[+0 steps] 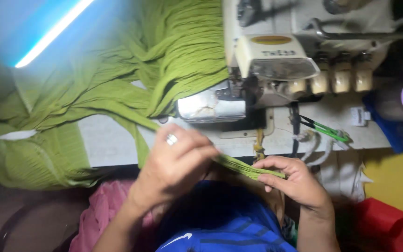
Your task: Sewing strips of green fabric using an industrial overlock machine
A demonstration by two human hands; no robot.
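The left hand [176, 163] grips a narrow strip of green pleated fabric [243, 167], with its fingers closed over the strip's near-left portion. A ring [171, 139] sits on one finger of this hand. The right hand [295, 179] pinches the strip's free end, thumb and fingers pressed together on the cloth. The strip runs taut between the two hands, just in front of the near edge of the white surface [113, 144].

The strip continues leftward and upward into a large bundle of the same green fabric [164, 60], which lies piled across the surface and hangs over its left side.

A cream-coloured sewing machine [281, 56] stands on the surface behind the hands. Its metal presser area [213, 108] sits beside the bundle; whether the cloth touches it cannot be confirmed, as the view there is blurred. A pair of green-handled snips [327, 129] lies on the surface to the right of the machine bed.

Blue cloth [220, 224] lies below the hands, pink cloth [101, 210] to its left, and a red object [388, 224] at lower right.
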